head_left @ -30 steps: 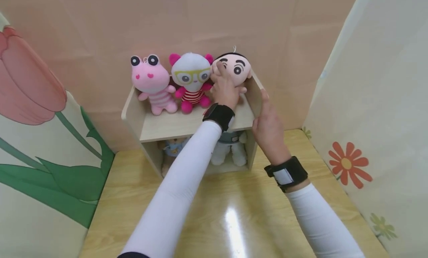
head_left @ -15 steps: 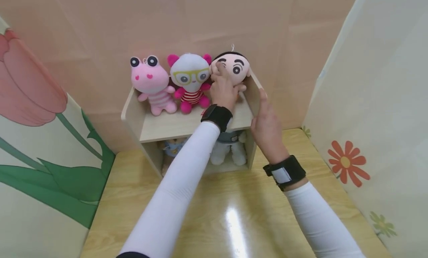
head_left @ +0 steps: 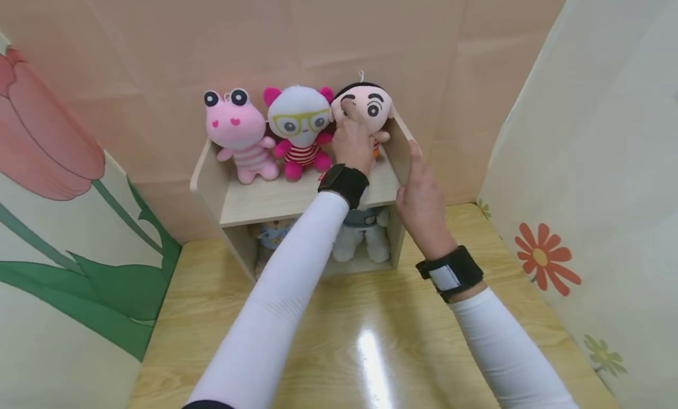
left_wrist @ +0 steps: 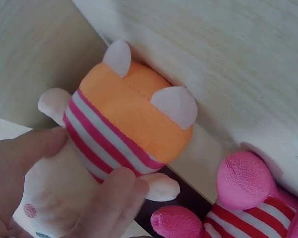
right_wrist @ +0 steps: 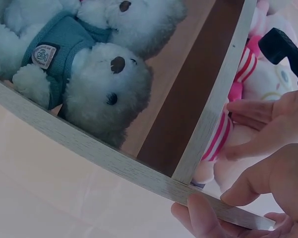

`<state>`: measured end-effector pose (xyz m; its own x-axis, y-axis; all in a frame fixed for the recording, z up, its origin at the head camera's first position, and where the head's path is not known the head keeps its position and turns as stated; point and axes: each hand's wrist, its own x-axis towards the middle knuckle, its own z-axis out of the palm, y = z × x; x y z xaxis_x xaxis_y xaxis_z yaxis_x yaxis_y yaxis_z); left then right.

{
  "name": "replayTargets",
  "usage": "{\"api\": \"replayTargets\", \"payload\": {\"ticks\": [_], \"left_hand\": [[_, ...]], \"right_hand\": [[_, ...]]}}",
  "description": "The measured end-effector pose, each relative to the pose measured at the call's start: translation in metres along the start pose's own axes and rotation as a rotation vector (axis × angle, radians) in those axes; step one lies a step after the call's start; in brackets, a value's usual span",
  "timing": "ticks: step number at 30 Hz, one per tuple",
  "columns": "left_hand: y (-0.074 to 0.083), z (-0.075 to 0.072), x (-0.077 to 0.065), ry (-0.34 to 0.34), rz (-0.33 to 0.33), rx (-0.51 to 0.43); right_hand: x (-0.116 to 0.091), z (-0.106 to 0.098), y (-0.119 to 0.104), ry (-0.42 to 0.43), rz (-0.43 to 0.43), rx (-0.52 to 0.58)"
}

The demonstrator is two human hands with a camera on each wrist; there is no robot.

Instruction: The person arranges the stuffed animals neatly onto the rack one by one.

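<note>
A boy doll (head_left: pixel 375 117) with black brows, a striped shirt and orange shorts sits at the right end of the small shelf unit's top (head_left: pixel 265 209). My left hand (head_left: pixel 354 143) holds it around the neck and lower head. In the left wrist view the thumb is at one side of the doll (left_wrist: pixel 124 104) and the fingers are at the other. My right hand (head_left: pixel 425 208) grips the unit's right side panel (right_wrist: pixel 124 171), thumb inside and fingers outside. A panda doll with yellow glasses (head_left: pixel 300 126) sits beside the boy doll.
A pink frog-like doll (head_left: pixel 241 129) sits at the top's left end. White teddy bears in teal (right_wrist: pixel 109 89) and a doll in blue (head_left: pixel 272 235) occupy the lower compartment. The unit stands on a wooden table (head_left: pixel 318 344) between a peach back wall and flowered side panels.
The boy doll's head has shifted slightly left, and more of its orange shorts shows. Both hands keep nearly the same places; the whole view has drifted a little.
</note>
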<state>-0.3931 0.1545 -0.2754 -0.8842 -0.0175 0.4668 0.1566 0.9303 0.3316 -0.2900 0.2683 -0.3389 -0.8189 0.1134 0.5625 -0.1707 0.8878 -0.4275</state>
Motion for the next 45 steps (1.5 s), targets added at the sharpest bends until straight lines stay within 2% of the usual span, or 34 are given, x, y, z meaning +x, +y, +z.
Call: {"api": "replayTargets", "payload": {"ticks": [5, 14, 21, 24, 27, 30, 34, 40, 45], "left_hand": [[0.0, -0.003, -0.007, -0.011, 0.014, 0.059], [-0.001, -0.002, -0.011, -0.02, 0.035, 0.044], [-0.003, 0.001, -0.013, -0.013, 0.019, 0.035], [-0.003, -0.002, -0.016, -0.014, 0.025, 0.029], [-0.006, -0.012, -0.025, -0.028, 0.041, 0.054], [-0.017, -0.024, -0.035, -0.035, 0.028, 0.075], [-0.044, -0.03, -0.042, -0.028, -0.019, 0.078], [-0.084, -0.026, -0.035, -0.039, -0.05, 0.004], [-0.099, -0.023, -0.03, -0.052, -0.038, -0.077]], "right_hand": [[0.001, 0.0, 0.001, 0.007, 0.006, -0.001], [-0.002, 0.0, -0.001, 0.006, 0.016, -0.01], [-0.002, 0.003, -0.001, -0.003, 0.006, -0.015], [-0.002, 0.004, -0.001, -0.009, 0.005, -0.01], [-0.002, 0.004, 0.0, -0.004, 0.007, 0.003], [-0.001, 0.004, 0.0, 0.0, 0.009, 0.011], [-0.001, 0.004, -0.001, 0.005, 0.012, 0.02], [-0.001, 0.005, 0.001, 0.0, 0.017, 0.02], [0.0, 0.005, 0.0, -0.017, 0.024, 0.015]]}}
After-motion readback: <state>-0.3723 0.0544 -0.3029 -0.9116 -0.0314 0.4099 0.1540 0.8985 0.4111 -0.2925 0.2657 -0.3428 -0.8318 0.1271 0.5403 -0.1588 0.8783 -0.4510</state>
